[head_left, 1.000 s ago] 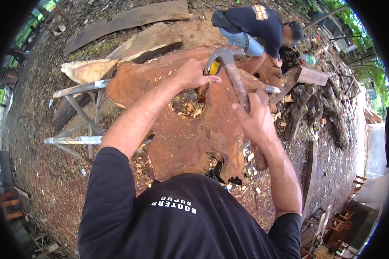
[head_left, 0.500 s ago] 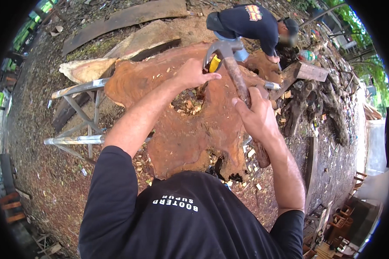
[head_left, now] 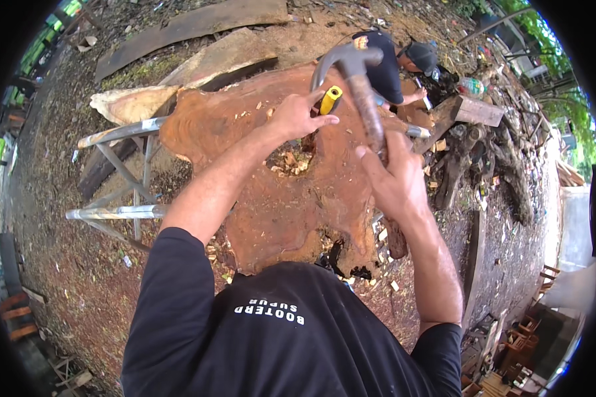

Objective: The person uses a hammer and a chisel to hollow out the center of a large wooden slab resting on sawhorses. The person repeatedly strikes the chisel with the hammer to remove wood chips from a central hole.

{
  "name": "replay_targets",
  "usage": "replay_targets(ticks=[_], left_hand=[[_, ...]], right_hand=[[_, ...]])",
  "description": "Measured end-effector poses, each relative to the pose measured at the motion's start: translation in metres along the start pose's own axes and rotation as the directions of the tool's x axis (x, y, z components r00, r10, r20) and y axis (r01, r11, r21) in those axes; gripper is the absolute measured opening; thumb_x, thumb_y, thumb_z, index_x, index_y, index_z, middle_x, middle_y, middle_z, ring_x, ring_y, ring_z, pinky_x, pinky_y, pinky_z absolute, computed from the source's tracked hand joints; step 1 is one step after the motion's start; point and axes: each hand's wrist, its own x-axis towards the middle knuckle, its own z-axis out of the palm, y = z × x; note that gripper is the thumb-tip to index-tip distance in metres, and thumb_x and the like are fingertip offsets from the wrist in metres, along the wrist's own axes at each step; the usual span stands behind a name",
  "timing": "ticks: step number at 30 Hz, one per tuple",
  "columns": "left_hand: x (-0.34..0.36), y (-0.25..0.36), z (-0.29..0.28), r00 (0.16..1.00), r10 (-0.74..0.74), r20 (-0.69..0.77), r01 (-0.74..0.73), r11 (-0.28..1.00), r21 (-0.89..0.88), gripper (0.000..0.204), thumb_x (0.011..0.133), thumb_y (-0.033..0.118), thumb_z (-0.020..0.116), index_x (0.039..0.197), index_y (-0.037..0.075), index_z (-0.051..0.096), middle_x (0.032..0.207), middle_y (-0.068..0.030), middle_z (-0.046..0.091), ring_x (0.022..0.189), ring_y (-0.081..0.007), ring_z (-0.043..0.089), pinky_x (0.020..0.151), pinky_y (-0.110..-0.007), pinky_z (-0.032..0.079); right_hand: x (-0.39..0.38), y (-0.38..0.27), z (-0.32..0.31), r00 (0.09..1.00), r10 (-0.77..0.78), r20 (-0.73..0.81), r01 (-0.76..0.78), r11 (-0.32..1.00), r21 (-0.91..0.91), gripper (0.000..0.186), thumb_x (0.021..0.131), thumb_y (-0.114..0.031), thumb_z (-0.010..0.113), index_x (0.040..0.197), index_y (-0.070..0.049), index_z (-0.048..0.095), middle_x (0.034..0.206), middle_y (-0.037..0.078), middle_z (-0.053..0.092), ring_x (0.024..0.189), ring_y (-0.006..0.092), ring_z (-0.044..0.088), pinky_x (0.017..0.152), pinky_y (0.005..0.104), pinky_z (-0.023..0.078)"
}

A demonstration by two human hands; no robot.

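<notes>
My left hand is closed round a chisel by its yellow-and-black handle, above a large reddish-brown wood slab. The chisel's blade is hidden behind the hand and the slab's far hollow. In my right hand is a claw hammer, gripped along its worn brown handle. The hammer's steel head hangs above and just right of the chisel's handle end, apart from it in the picture. Pale chips lie in an irregular hollow of the slab, below my left hand.
Metal trestle legs support the slab at the left. Beyond it, another person in a dark shirt bends low at the far right. Gnarled roots and a cut block lie at right; long boards lie at the back.
The hammer's head has risen slightly and shifted right, away from the chisel handle. The handle end shows more plainly. The other person has bent lower and moved right.
</notes>
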Motion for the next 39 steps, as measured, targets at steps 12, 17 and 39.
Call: replay_targets(ticks=[12,17,39], left_hand=[[-0.007,-0.006,-0.004,0.985,-0.15,0.091,0.133,0.976,0.171,0.078,0.081,0.071,0.069,0.127,0.009,0.063,0.087,-0.0207,0.073,0.085,-0.0388,0.072,0.078,-0.049,0.056],[-0.014,-0.01,-0.005,0.996,-0.088,-0.017,0.088,0.996,-0.02,0.063,0.082,0.064,0.073,0.115,0.011,0.067,0.089,-0.0132,0.075,0.083,-0.0343,0.073,0.079,-0.044,0.055],[-0.011,-0.02,0.015,0.999,-0.05,-0.01,0.051,0.998,0.029,0.068,0.083,0.06,0.072,0.13,0.012,0.061,0.094,-0.0219,0.073,0.09,-0.0411,0.071,0.082,-0.048,0.056]], right_hand=[[0.009,0.012,0.021,0.997,-0.08,-0.007,0.078,0.987,-0.137,0.04,0.093,-0.031,0.065,0.099,0.005,0.05,0.074,0.033,0.065,0.075,0.0519,0.067,0.07,0.0555,0.052],[-0.006,0.001,0.021,0.971,-0.181,-0.155,0.184,0.983,0.005,0.038,0.093,-0.03,0.065,0.1,0.004,0.05,0.073,0.032,0.065,0.068,0.0511,0.066,0.064,0.0561,0.051],[0.0,0.009,0.022,0.998,-0.059,-0.029,0.057,0.997,-0.049,0.038,0.093,-0.031,0.065,0.102,0.003,0.05,0.071,0.029,0.065,0.07,0.0488,0.066,0.066,0.0545,0.051]])
